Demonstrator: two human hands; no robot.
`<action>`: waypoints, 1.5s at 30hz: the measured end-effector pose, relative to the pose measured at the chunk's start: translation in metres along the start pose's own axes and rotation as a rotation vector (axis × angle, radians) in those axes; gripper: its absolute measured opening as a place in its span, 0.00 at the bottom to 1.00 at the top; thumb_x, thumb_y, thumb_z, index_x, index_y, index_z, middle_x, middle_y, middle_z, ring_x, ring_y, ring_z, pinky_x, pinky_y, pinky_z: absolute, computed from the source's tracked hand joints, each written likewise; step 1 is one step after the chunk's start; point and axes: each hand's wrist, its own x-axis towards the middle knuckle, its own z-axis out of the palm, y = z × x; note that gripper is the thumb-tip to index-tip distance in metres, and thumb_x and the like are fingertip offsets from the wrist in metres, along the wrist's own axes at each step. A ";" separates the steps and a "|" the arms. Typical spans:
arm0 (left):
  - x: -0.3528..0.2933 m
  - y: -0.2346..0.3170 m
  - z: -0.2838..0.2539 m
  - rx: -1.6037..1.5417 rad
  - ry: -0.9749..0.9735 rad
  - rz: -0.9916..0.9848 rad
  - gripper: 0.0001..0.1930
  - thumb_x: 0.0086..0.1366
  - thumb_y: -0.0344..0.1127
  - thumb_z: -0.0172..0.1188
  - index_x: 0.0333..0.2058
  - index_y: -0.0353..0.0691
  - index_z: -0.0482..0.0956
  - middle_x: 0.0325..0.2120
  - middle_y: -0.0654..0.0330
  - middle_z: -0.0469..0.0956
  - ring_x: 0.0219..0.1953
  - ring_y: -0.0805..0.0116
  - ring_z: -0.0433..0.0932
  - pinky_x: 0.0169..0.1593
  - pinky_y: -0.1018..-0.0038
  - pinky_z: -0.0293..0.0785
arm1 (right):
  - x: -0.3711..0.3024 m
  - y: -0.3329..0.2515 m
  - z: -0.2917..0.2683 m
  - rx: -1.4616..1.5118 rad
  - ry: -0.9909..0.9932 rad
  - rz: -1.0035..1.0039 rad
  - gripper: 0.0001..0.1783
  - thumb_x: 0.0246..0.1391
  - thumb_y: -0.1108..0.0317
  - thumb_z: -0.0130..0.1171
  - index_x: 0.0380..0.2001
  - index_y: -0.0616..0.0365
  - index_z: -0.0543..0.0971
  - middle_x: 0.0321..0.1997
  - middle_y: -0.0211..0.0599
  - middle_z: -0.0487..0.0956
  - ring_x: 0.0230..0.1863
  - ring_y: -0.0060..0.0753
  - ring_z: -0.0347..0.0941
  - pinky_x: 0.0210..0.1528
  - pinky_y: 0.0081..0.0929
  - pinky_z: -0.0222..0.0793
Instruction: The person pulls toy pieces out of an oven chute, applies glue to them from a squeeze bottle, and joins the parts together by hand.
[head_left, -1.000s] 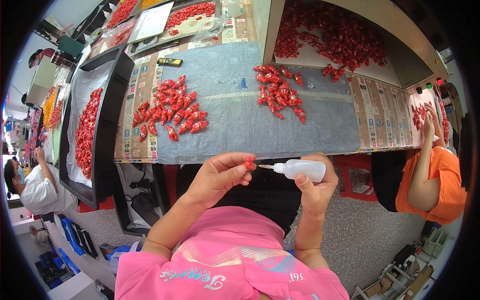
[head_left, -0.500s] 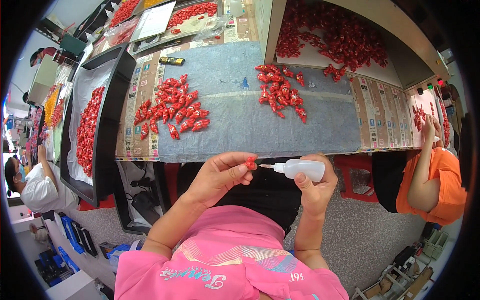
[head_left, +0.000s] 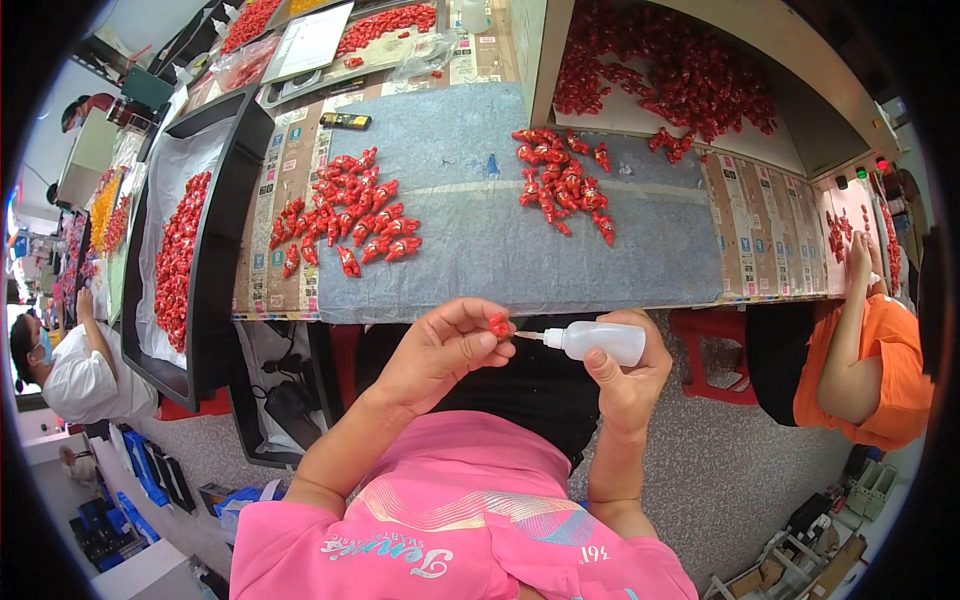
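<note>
Between the thumb and fingers of my left hand [head_left: 447,350] is a small red figurine [head_left: 498,324], held just off the table's front edge. My right hand [head_left: 635,375] is wrapped round a white squeeze bottle [head_left: 605,342] lying sideways, its thin nozzle pointing left. The nozzle tip is close to the figurine; whether they touch I cannot tell. Beyond my hands, a blue-grey cloth [head_left: 450,255] covers the table. On it lie a larger pile of red figurines [head_left: 350,210] at the left and a smaller pile of red figurines [head_left: 562,185] right of the middle.
A black tray [head_left: 235,180] with red pieces stands at the left. An open-fronted box [head_left: 810,60] with many figurines stands at the back right. A black-and-yellow tube [head_left: 345,121] lies behind the left pile. People sit at right, in an orange top [head_left: 865,370], and at left.
The bottle and my right hand have shifted very slightly left and down, and the figurine has turned a little in my left fingers. Both grips are kept.
</note>
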 end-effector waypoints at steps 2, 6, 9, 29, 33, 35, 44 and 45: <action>0.001 -0.001 0.001 0.004 0.022 0.014 0.10 0.63 0.26 0.57 0.44 0.36 0.72 0.41 0.56 0.76 0.41 0.67 0.79 0.46 0.73 0.78 | 0.000 0.000 0.000 -0.003 -0.001 0.001 0.23 0.41 0.60 0.74 0.36 0.63 0.77 0.33 0.31 0.75 0.33 0.22 0.72 0.35 0.20 0.66; 0.001 -0.002 0.002 0.011 0.032 0.014 0.10 0.63 0.25 0.57 0.44 0.36 0.72 0.41 0.56 0.77 0.42 0.65 0.79 0.46 0.73 0.78 | 0.000 0.000 0.002 0.007 -0.004 0.003 0.23 0.41 0.60 0.74 0.36 0.63 0.77 0.34 0.32 0.75 0.34 0.23 0.72 0.36 0.20 0.67; 0.001 -0.001 0.003 0.016 0.035 0.015 0.10 0.63 0.25 0.57 0.44 0.37 0.72 0.42 0.56 0.76 0.43 0.64 0.79 0.46 0.72 0.79 | -0.001 0.000 0.002 0.021 0.008 0.006 0.22 0.42 0.61 0.74 0.36 0.63 0.77 0.34 0.32 0.75 0.34 0.23 0.72 0.37 0.20 0.67; 0.002 0.000 0.004 0.041 0.029 -0.010 0.10 0.63 0.27 0.58 0.43 0.38 0.72 0.43 0.52 0.77 0.43 0.60 0.80 0.46 0.70 0.79 | -0.001 0.004 0.005 0.053 0.025 0.000 0.22 0.41 0.63 0.74 0.37 0.63 0.77 0.36 0.32 0.75 0.36 0.23 0.72 0.38 0.21 0.67; 0.002 0.000 0.002 0.049 0.005 -0.011 0.10 0.65 0.26 0.56 0.45 0.37 0.71 0.44 0.55 0.77 0.44 0.63 0.79 0.47 0.73 0.78 | -0.002 0.004 0.004 0.050 0.019 0.012 0.22 0.41 0.63 0.74 0.37 0.63 0.77 0.35 0.32 0.75 0.36 0.23 0.72 0.38 0.20 0.67; 0.002 0.000 0.003 0.047 0.027 -0.011 0.10 0.63 0.26 0.58 0.43 0.38 0.72 0.43 0.52 0.77 0.43 0.61 0.80 0.47 0.70 0.79 | -0.003 0.004 0.004 0.043 0.023 0.010 0.22 0.41 0.63 0.74 0.37 0.63 0.77 0.35 0.32 0.75 0.35 0.23 0.72 0.37 0.20 0.67; 0.003 0.000 0.004 0.083 0.050 0.010 0.10 0.62 0.24 0.58 0.43 0.37 0.73 0.42 0.54 0.77 0.44 0.62 0.80 0.48 0.70 0.78 | -0.003 0.002 0.001 -0.010 0.016 -0.019 0.22 0.41 0.61 0.74 0.35 0.63 0.78 0.33 0.33 0.75 0.33 0.24 0.72 0.35 0.21 0.66; 0.003 0.000 0.005 0.084 0.047 0.010 0.10 0.62 0.24 0.58 0.43 0.37 0.73 0.42 0.54 0.77 0.44 0.62 0.80 0.48 0.70 0.78 | -0.003 0.001 0.000 -0.014 0.016 -0.034 0.22 0.41 0.62 0.74 0.35 0.63 0.78 0.33 0.33 0.75 0.33 0.24 0.71 0.35 0.20 0.66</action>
